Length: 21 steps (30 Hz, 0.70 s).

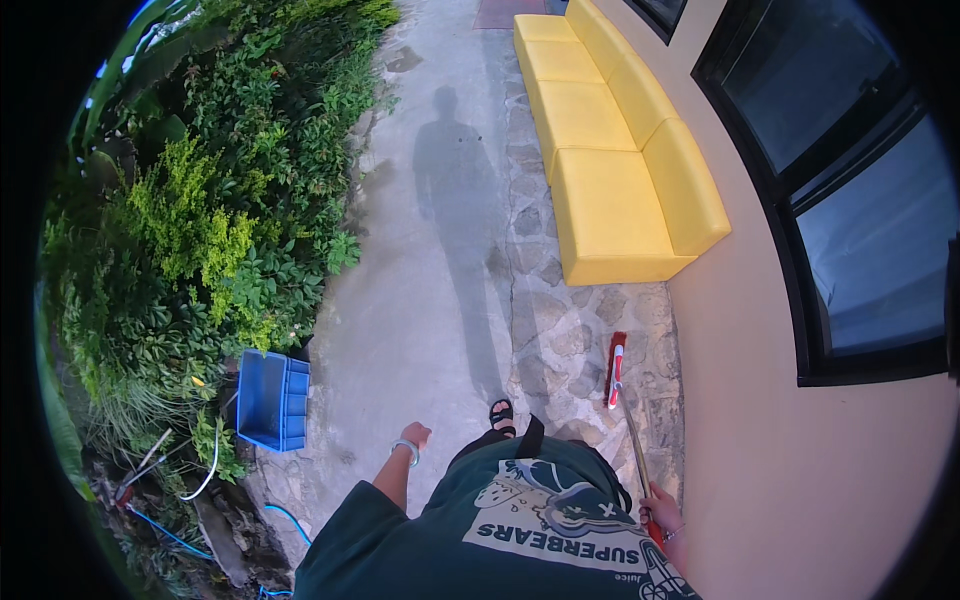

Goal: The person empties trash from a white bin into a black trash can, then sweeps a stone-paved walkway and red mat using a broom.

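Observation:
My right hand [662, 510] is wrapped round the handle of a long-handled scrub brush [616, 378], low on the right. Its thin pole runs forward and away from me, with a red grip at my hand. The red and white head with dark red bristles rests on the stone paving [572, 338]. On the other side my left hand [415, 435] hangs in front of my body, a bracelet at its wrist. Its fingers are loosely curled, and nothing shows in them.
A yellow sofa [610, 210] stands along the wall [740, 430], beneath dark-framed windows [880, 230]. To the left, a blue plastic crate [272, 400] lies on its side by dense plants [230, 200]. A blue hose [288, 520] trails near it. A concrete path [395, 270] stretches ahead.

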{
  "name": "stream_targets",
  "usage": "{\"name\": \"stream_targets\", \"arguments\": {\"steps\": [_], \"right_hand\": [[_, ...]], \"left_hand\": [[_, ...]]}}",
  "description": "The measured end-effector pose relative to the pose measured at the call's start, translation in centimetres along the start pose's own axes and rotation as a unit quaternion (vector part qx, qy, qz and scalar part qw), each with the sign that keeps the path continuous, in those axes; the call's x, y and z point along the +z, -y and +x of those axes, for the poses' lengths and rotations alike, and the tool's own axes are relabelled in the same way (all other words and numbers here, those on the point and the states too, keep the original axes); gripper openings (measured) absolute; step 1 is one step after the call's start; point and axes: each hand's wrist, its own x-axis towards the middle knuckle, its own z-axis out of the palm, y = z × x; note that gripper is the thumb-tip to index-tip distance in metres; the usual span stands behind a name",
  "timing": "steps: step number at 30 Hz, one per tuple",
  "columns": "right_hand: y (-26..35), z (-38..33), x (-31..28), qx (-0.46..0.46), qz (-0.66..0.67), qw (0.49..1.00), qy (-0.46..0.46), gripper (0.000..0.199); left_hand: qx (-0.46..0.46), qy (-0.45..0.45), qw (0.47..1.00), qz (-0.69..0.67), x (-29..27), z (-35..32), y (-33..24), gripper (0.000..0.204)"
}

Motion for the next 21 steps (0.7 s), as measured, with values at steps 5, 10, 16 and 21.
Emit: {"name": "stream_targets", "arguments": {"steps": [5, 10, 16, 21], "right_hand": [[13.5, 3.0, 8.9, -0.047, -0.095, 0.984, 0.144, 0.068], [24.4, 6.7, 17.8, -0.055, -0.084, 0.966, 0.240, 0.066], [38.0, 14.6, 27.5, -0.106, -0.209, 0.941, 0.244, 0.061], [50.8, 21.0, 34.6, -0.062, -0.154, 0.951, 0.261, 0.049]], "left_hand": [[-0.094, -0.023, 0.990, -0.100, -1.4, -0.1, 7.8, 0.039], [-0.144, -0.022, 0.983, -0.109, 0.2, 0.4, 9.6, 0.037], [0.034, 0.021, 0.998, 0.042, -0.2, 5.5, 2.6, 0.028], [-0.003, 0.004, 0.984, -0.177, -6.5, 11.5, -3.4, 0.030]]}}
